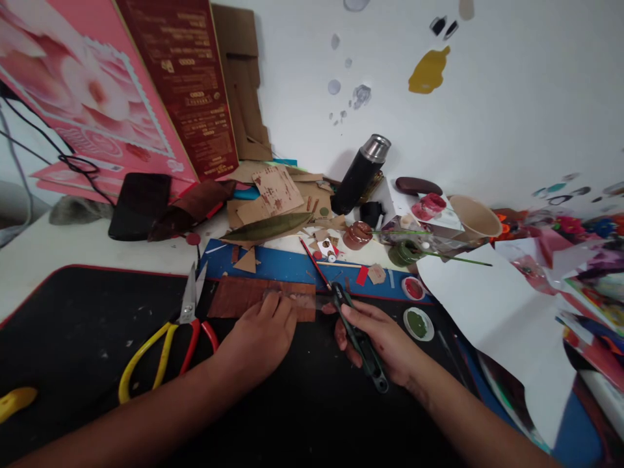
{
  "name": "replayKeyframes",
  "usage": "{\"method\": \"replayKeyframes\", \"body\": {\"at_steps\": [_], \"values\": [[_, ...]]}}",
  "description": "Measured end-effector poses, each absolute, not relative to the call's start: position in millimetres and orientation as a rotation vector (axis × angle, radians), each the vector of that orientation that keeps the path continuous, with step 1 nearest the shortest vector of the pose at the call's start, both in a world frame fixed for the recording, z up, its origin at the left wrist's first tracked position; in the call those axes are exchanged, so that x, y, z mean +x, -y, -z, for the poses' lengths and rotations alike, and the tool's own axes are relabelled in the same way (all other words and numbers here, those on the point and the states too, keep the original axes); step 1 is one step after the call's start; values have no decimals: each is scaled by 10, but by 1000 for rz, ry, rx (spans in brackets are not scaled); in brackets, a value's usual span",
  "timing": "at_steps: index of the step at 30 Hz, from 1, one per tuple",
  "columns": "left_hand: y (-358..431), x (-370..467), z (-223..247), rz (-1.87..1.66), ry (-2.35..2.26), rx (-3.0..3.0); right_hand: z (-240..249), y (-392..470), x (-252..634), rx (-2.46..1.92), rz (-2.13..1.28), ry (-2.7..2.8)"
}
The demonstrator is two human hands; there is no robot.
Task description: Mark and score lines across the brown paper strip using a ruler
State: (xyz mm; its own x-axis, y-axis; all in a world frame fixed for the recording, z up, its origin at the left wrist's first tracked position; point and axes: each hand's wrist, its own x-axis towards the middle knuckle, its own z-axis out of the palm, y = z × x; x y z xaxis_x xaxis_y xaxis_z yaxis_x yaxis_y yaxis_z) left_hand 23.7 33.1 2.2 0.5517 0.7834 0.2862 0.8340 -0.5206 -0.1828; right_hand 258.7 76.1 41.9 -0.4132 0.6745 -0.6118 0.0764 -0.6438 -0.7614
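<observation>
A reddish-brown painted cardboard strip [234, 298] lies across the black mat. My left hand [266, 331] presses on it with its fingers bunched together, hiding its middle. My right hand [377, 335], just right of the strip, is closed around a dark green and black utility knife [363, 341]. The knife tilts, its far end beside the strip's right side; I cannot make out its blade clearly. Left of my left hand lie scissors [188, 312] with yellow and red handles, their blades apart. A thin red stick [314, 261] lies beyond the strip.
Cardboard scraps and a long green leaf-shaped piece [268, 227] lie behind. Paint jars [358, 235], a green paint lid [418, 324] and a black thermos [358, 175] stand to the right. White paper [492, 318] covers the right side; a phone [140, 207] lies far left.
</observation>
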Motion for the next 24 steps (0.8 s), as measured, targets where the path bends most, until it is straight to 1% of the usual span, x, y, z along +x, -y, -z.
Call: {"method": "replayKeyframes", "body": {"at_steps": [10, 16, 20, 24], "values": [[-327, 225, -4, 271, 1323, -2467, -320, -905, 2516, -1421, -1961, 1182], [-333, 222, -21, 341, 1356, -2463, -309, -988, 2495, -1404, -1827, 1472], [-333, 225, -47, 332, 1362, -2476, -308, -962, 2479, -1498, -1680, 1681], [-328, 233, -57, 328, 1385, -2475, -282, -944, 2456, -1577, -1589, 1766]]}}
